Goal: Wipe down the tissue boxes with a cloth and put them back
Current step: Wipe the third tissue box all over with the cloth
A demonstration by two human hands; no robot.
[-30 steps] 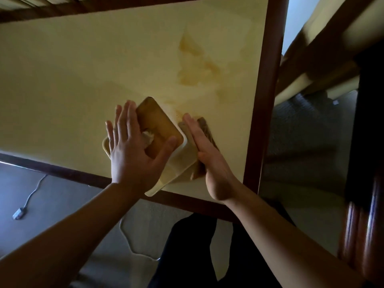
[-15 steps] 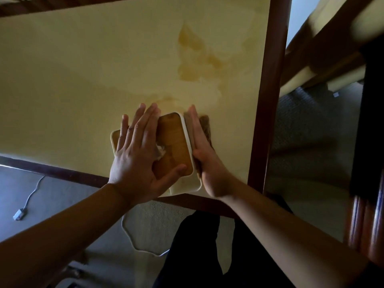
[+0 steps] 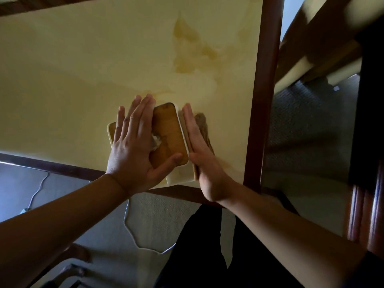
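White cable [image 3: 133, 235] on carpet [image 3: 158, 213]

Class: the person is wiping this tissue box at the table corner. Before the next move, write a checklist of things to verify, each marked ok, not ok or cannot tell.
1. Left hand lies flat on the lid of the tissue box, steadying it: ok.
2. Right hand presses the cloth against the box's right side: ok.
3. Box rests fully on the table: cannot tell; its near end is close to the edge.
4. Tissue stays clear of the cloth: ok.
5. Other sides already wiped: cannot tell.
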